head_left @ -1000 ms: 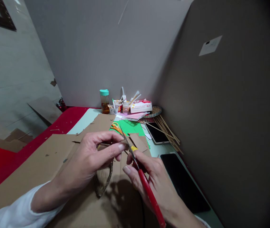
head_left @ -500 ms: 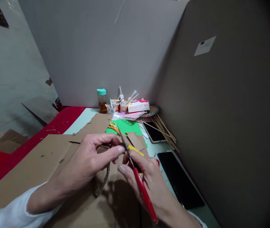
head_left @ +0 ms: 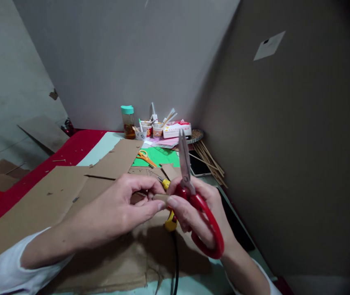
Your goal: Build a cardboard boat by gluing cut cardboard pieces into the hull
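My left hand (head_left: pixel 128 205) is closed, pinching a small cardboard piece (head_left: pixel 160 198) between thumb and fingers. Much of that piece is hidden behind the fingers. My right hand (head_left: pixel 199 205) has its fingers through the red handles of a pair of scissors (head_left: pixel 184 157), whose blades point up and away and lie together. The right thumb and fingertips also touch the right end of the cardboard piece. Just beneath my hands lies a yellow tool (head_left: pixel 171 222) with a black cord, partly covered by the fingers.
Large cardboard sheets (head_left: pixel 55 192) cover the table. Orange-handled scissors (head_left: pixel 144 155) lie by green paper (head_left: pixel 164 156). Farther back stand a teal-lidded bottle (head_left: pixel 128 123), cups of tools (head_left: pixel 157 131) and a tissue box (head_left: pixel 177 130). Thin sticks (head_left: pixel 208 157) lie along the grey panel at right.
The scissors have swung away from the cardboard piece, blades now upright and closed. My right fingers have come onto the piece's end. The view has shifted slightly, uncovering more of the yellow tool.
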`<state>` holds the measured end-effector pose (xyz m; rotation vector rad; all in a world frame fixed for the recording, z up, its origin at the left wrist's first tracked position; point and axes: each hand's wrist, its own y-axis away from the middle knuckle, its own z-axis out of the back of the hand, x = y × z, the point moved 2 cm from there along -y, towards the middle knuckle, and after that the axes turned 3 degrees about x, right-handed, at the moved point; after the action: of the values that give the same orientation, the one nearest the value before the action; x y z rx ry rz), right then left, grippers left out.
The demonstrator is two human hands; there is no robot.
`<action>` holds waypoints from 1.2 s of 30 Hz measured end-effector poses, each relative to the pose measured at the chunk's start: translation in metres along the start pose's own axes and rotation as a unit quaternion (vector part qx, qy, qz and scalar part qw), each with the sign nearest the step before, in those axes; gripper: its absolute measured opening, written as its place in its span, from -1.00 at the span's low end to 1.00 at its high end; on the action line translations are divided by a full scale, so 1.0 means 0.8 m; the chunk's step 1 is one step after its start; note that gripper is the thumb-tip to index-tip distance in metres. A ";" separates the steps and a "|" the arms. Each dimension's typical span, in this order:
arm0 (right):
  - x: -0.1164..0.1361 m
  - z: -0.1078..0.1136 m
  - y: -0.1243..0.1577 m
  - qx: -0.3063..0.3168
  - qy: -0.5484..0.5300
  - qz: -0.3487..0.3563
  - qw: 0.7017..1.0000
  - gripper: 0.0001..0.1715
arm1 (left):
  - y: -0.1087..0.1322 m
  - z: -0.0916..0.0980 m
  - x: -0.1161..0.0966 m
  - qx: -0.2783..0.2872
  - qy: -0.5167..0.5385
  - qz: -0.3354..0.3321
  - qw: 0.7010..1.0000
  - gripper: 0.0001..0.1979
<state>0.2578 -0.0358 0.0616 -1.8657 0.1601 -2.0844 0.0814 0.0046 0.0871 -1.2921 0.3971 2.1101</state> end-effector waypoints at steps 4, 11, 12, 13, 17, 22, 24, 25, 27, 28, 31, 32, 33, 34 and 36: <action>-0.004 0.000 0.001 0.014 0.028 -0.002 0.999 -0.79 | -0.004 -0.002 0.001 0.007 -0.029 0.001 1.000 -0.80; -0.020 -0.010 0.002 -0.008 -0.074 -0.008 0.997 -0.74 | -0.004 -0.004 0.000 -0.061 0.027 -0.023 0.997 -0.84; -0.021 -0.011 0.002 -0.011 -0.073 -0.008 0.997 -0.72 | -0.004 -0.006 0.000 -0.065 0.035 -0.027 0.997 -0.84; -0.021 -0.012 0.002 -0.014 -0.072 -0.008 0.997 -0.71 | -0.004 -0.007 0.001 -0.067 0.045 -0.029 0.996 -0.84; -0.013 -0.006 0.000 -0.017 -0.046 -0.017 0.999 -0.68 | -0.003 -0.006 0.003 -0.051 0.123 -0.003 0.991 -0.81; -0.003 0.003 -0.004 0.018 0.073 -0.052 0.996 -0.64 | -0.001 0.003 0.001 -0.015 0.247 0.022 0.969 -0.77; -0.004 0.004 -0.002 0.034 0.121 -0.050 0.991 -0.64 | 0.001 0.008 0.000 -0.029 0.250 0.016 0.968 -0.79; -0.005 0.003 -0.001 0.042 0.137 -0.051 0.988 -0.64 | 0.002 0.010 -0.001 -0.037 0.247 0.013 0.968 -0.80; -0.008 0.002 0.001 0.060 0.154 -0.057 0.985 -0.64 | 0.004 0.014 -0.003 -0.048 0.238 0.003 0.970 -0.80; -0.009 0.001 0.002 0.066 0.158 -0.057 0.984 -0.64 | 0.005 0.015 -0.003 -0.050 0.233 -0.001 0.971 -0.80; -0.009 -0.002 0.004 0.076 0.169 -0.048 0.982 -0.63 | 0.006 0.018 -0.006 -0.062 0.213 -0.005 0.975 -0.81; -0.008 -0.003 0.004 0.077 0.171 -0.044 0.981 -0.64 | 0.007 0.018 -0.006 -0.066 0.208 -0.005 0.976 -0.82; -0.007 -0.003 0.004 0.076 0.172 -0.040 0.981 -0.65 | 0.006 0.019 -0.007 -0.069 0.202 -0.006 0.977 -0.82; -0.007 -0.003 0.004 0.075 0.175 -0.037 0.981 -0.67 | 0.006 0.019 -0.008 -0.071 0.197 -0.010 0.978 -0.82; -0.005 -0.003 0.003 0.068 0.180 -0.030 0.981 -0.69 | 0.005 0.019 -0.009 -0.073 0.180 -0.018 0.981 -0.81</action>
<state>0.2566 -0.0371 0.0564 -1.4197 0.0467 -2.3932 0.0706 0.0074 0.1008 -1.7619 0.3707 1.9018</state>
